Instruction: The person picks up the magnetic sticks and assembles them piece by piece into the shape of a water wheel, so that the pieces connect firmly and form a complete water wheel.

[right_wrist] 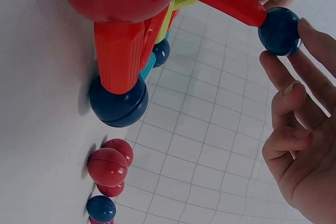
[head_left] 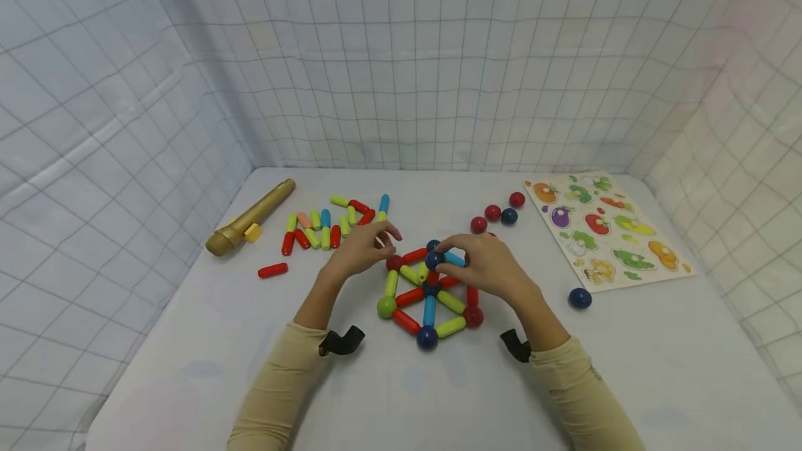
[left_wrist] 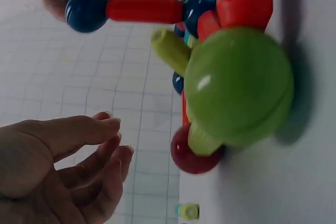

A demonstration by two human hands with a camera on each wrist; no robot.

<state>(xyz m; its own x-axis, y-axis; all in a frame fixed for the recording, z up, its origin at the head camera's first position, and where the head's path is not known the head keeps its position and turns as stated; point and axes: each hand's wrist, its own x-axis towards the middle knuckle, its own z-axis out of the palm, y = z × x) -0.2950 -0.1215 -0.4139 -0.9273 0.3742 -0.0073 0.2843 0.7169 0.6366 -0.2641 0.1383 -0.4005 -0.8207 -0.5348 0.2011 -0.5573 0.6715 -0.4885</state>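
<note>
Ball-and-stick frame [head_left: 429, 312] lies on the counter [head_left: 376, 395], between the hands. Flat wheel shape, plus one upright red stick [left_wrist: 146, 9] on the hub ball [head_left: 431, 289], capped by a dark blue top ball [right_wrist: 279, 31].

Right hand [head_left: 485, 266]: fingers pinch the top ball. Left hand [head_left: 363, 249]: fingers loosely bent, nothing held, near the frame's left red ball [head_left: 394, 263].

Step in hand looks like fixing the top ball onto the upright stick. Next move probably calls for letting go without tipping the stick, then perhaps fetching another stick to brace it.

Counts: frame has, besides hub ball and top ball, six rim balls as far as I can make out: two red, one green, three dark blue, one of them behind the right hand in the head view. Six rim sticks; inner sticks partly covered, exact number unclear.

Loose sticks [head_left: 273, 270] at left: about seventeen, roughly eight yellow-green, six red, two blue, one orange. Loose red balls [head_left: 493, 213]: four, one mostly hidden. Loose blue balls [head_left: 580, 298]: two.

Further out: one vegetable picture board [head_left: 570, 225] at right, one gold microphone-shaped item [head_left: 253, 218] at far left.
</note>
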